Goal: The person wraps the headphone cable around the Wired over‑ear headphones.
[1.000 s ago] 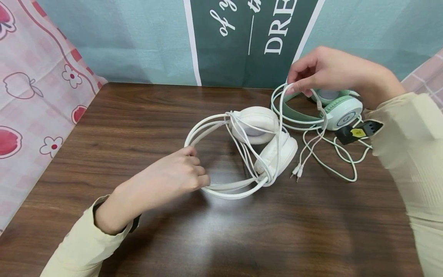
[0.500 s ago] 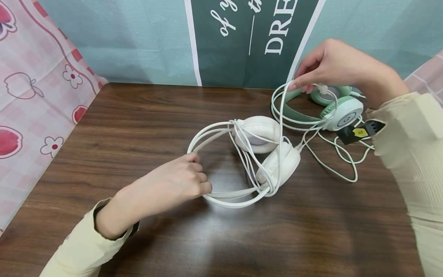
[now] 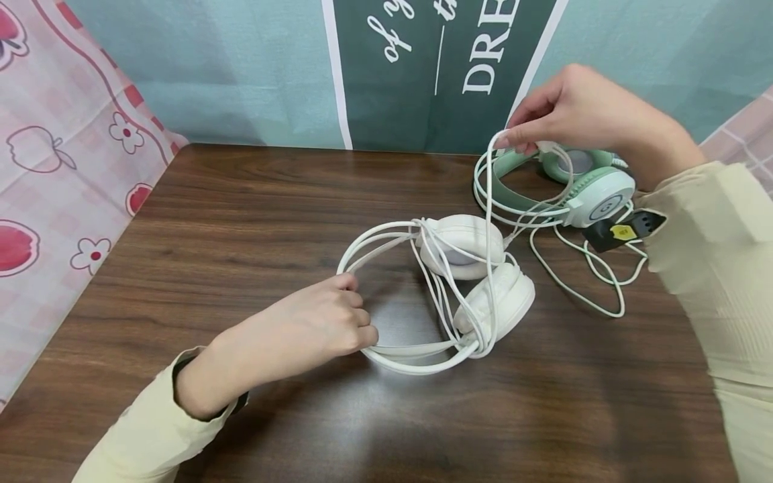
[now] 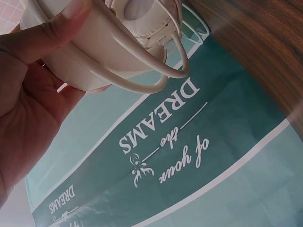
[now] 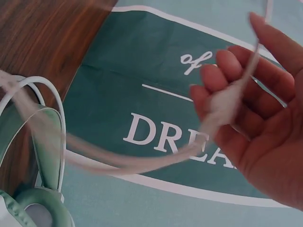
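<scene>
White over-ear headphones [image 3: 510, 302] hang tilted above the table, with their white cable looped several times around the earcups and band. My left hand [image 3: 311, 318] grips the headband at its top, and in the left wrist view the thumb [image 4: 57, 28] lies on the band [image 4: 85, 52]. My right hand [image 3: 574, 111] is raised at the back right and pinches the white cable [image 3: 490, 201] between thumb and fingers. In the right wrist view a blurred splitter piece of the cable [image 5: 222, 104] lies against the curled fingers, and its thinner leads swing down to the left.
Green and white headphones [image 3: 604, 198] lie on the wooden table [image 3: 253, 208] at the back right, under my right hand. Their pale green cable [image 3: 580, 295] spreads in loops in front of them. A teal printed cloth [image 3: 241, 74] hangs behind the table, and a pink patterned cloth [image 3: 66, 168] hangs at the left.
My left hand and the white headphones have shifted toward me and to the right. My right hand has risen slightly with the cable. The cable's loose plug ends have swung away from the table front.
</scene>
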The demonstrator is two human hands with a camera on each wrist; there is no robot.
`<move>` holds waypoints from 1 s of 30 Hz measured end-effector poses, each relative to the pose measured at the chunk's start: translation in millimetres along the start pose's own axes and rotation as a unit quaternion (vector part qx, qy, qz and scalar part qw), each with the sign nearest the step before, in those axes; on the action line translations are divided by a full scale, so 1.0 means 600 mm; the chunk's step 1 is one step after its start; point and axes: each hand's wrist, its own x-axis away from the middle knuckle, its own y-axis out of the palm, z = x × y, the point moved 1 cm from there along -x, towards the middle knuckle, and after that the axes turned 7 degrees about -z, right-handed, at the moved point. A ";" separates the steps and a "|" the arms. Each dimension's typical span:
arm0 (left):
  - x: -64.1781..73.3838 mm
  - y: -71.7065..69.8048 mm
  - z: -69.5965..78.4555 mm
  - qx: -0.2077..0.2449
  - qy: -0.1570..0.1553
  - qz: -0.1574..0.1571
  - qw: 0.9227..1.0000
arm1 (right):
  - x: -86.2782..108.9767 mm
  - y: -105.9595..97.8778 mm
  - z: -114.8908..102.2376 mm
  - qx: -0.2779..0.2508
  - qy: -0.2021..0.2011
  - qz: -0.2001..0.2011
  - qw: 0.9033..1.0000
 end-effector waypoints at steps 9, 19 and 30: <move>-0.005 0.002 0.003 -0.004 0.005 0.003 1.000 | -0.008 0.008 -0.003 -0.004 -0.012 -0.039 0.999; -0.011 -0.003 0.010 -0.022 0.018 -0.006 1.000 | -0.013 0.012 0.004 0.016 -0.064 -0.062 0.996; -0.015 -0.003 0.011 -0.025 0.024 -0.002 0.999 | -0.018 0.029 0.003 -0.085 -0.083 -0.104 0.987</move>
